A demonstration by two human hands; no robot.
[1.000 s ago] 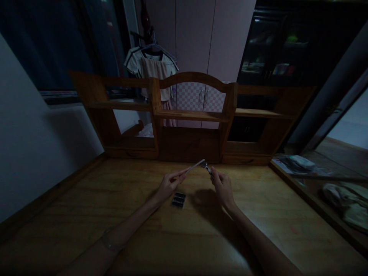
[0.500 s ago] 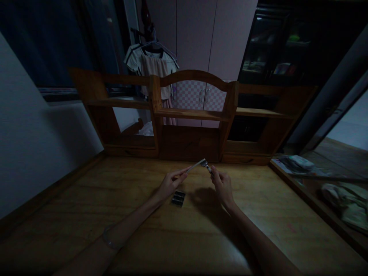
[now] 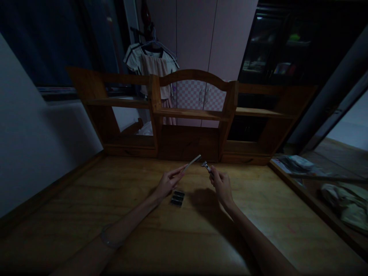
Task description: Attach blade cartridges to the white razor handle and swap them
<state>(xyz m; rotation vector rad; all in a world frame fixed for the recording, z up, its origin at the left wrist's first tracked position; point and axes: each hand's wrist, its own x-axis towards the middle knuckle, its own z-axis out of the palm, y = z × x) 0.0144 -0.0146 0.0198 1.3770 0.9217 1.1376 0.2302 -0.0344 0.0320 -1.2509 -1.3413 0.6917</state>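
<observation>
White stick [image 3: 192, 162], razor [image 3: 207, 166] (narrow gap)

Dim light, soft shadow on table [image 3: 161, 241]

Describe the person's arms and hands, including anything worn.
The left hand and right hand are bare, without gloves. No sleeve shows on the left arm or right arm. A thin, pale bangle circles the left arm; its material is unclear.
</observation>
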